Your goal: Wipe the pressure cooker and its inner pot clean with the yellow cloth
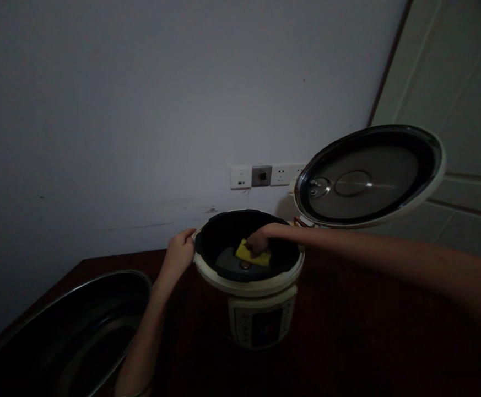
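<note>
An electric pressure cooker (248, 288) with a pale body and a front control panel stands upright on a dark red table. Its hinged lid (372, 176) is swung up to the right. At the left side of the cooker's rim, my left hand (182, 251) is closed on the edge; some of its fingertips are hidden. My right hand (260, 242) reaches down inside from the right, closed on a yellow cloth (243, 252). The cloth lies close to the cooker's inner bottom, near a small round part (245, 265) in the middle.
A large dark metal pot or basin (100, 275) with a shiny rim stands at the left, close beside my left forearm. Wall sockets (280, 175) sit behind the cooker. The table (331, 331) meets the wall, and a pale panelled surface (463, 94) rises at the right.
</note>
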Demonstrator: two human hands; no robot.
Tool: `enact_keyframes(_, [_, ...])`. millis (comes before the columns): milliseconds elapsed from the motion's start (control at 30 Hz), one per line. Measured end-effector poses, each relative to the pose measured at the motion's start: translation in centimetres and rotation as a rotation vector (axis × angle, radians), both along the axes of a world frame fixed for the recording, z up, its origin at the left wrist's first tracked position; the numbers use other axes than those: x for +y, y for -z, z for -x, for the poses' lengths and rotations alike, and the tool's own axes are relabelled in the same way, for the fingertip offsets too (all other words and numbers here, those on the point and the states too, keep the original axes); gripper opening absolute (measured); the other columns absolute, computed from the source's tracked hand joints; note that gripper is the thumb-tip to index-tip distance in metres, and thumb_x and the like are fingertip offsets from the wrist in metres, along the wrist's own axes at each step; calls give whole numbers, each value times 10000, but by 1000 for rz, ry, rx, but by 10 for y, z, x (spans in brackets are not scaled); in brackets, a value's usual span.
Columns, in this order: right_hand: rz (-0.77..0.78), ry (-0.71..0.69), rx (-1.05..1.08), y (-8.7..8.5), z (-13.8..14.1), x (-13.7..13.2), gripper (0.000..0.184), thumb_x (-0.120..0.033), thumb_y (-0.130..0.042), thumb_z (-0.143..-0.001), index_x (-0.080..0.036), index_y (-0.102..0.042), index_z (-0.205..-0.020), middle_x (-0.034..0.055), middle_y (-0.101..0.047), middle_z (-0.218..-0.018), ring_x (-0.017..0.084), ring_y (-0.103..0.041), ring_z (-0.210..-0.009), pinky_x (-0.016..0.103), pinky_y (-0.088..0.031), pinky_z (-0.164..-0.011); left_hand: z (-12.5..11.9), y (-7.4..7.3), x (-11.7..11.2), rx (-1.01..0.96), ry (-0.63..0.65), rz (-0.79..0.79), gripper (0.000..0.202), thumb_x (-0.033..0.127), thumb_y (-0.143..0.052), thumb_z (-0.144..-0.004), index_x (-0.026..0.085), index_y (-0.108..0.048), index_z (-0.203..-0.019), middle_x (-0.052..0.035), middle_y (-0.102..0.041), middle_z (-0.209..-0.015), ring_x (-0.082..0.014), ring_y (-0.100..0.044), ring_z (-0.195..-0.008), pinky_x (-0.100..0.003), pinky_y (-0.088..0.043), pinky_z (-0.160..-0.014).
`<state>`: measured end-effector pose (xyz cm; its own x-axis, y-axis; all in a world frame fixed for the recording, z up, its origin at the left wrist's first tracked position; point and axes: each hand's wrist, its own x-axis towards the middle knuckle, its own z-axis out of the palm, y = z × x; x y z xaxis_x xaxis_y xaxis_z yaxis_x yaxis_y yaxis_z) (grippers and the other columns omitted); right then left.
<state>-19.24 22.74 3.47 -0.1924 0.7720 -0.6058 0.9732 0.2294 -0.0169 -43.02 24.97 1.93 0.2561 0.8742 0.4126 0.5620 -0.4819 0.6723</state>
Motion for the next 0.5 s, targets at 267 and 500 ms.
enact_keyframes(267, [128,23,-70,-10,-4,-44,251,-87,-579,-609,-64,-667,-842,7,-596,-637,160,-574,-608,287,-458,-593,0,2,1,-2,9,-11,445,168,-335,-786,64,-620,-1111,-137,-626,-1160,-206,-566,-1098,-327,-407,-963])
enact_keyframes(500, [80,-62,31,-29,27,-72,240,-149,-556,-704,-114,-681,-907,23,-645,-745,155,-577,-670,260,-434,-589,0,0,0,20,4,-15,455,161,-324,-787,34,-613,-1115,-155,-618,-1166,-210,-557,-1113,-314,-411,-959])
